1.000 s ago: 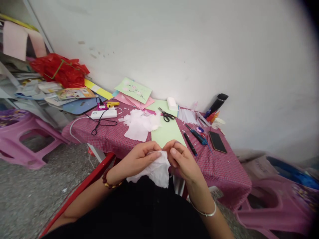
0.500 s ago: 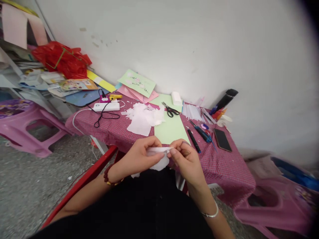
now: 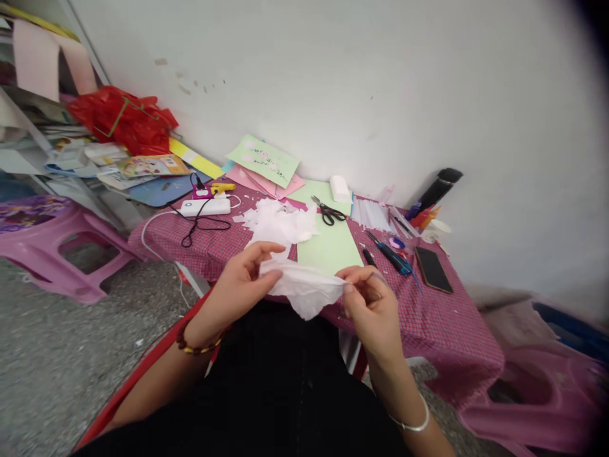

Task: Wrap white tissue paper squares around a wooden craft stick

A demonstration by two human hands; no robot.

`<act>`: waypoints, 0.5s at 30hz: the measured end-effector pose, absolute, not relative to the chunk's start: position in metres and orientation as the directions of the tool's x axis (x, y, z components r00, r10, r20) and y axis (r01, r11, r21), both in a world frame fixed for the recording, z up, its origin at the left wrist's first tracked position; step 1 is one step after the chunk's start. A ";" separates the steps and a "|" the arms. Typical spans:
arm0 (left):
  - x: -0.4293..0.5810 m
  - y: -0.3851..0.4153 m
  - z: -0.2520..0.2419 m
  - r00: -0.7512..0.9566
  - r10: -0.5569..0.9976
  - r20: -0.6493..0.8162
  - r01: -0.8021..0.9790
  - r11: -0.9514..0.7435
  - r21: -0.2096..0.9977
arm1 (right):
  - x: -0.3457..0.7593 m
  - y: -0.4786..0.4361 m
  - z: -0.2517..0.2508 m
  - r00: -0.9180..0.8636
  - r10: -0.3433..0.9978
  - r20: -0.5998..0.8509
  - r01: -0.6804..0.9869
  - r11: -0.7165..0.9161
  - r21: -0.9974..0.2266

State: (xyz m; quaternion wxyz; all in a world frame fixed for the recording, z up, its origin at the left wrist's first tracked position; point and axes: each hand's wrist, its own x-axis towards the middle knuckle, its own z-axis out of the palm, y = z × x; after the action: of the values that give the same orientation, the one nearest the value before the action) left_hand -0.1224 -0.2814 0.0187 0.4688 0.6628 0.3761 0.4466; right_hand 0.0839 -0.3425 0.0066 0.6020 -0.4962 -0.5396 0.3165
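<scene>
A thin white sheet of tissue paper [image 3: 307,292] stretches between my hands at the table's front edge, its lower part hanging loose. My left hand [image 3: 245,276] has the sheet's left end between thumb and fingers, the index finger raised off it. Pinched between the thumb and fingertips of my right hand [image 3: 368,301] is the right corner. Beyond them lies a pile of torn white paper [image 3: 278,219]. A pale green sheet [image 3: 328,244] is next to the pile, with black-handled scissors [image 3: 328,211] at its top edge.
On the checked tablecloth [image 3: 419,317] lie a phone [image 3: 434,269], blue pliers [image 3: 392,255] and glue sticks [image 3: 371,214]. A white power strip [image 3: 205,207] with cords sits left. A flowered green card [image 3: 264,158] leans at the back. Pink stools [image 3: 76,244] flank the table.
My hands have moved apart, the left one leftwards and the right one slightly right. The tissue paper, bunched between them before, is now spread out and pulled wide.
</scene>
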 end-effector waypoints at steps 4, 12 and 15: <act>-0.117 -0.283 0.014 0.525 0.848 0.073 -0.010 -0.079 0.997 | 0.087 -0.344 0.005 0.217 0.927 0.306 0.177 0.271 -0.946; -0.110 -0.277 -0.009 0.034 0.984 0.173 -0.278 -0.157 0.948 | 0.092 -0.340 -0.007 0.362 0.877 0.316 0.105 0.299 -0.949; -0.114 -0.276 -0.012 0.065 0.957 0.282 -0.076 -0.277 0.958 | 0.092 -0.337 -0.008 0.320 0.896 0.308 0.118 0.285 -0.951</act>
State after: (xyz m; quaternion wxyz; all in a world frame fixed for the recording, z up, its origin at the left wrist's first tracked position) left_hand -0.1140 -0.2763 -0.0123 0.4588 0.5674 0.3885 0.5627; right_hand 0.0919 -0.3372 -0.0084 0.6304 -0.5123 -0.4949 0.3083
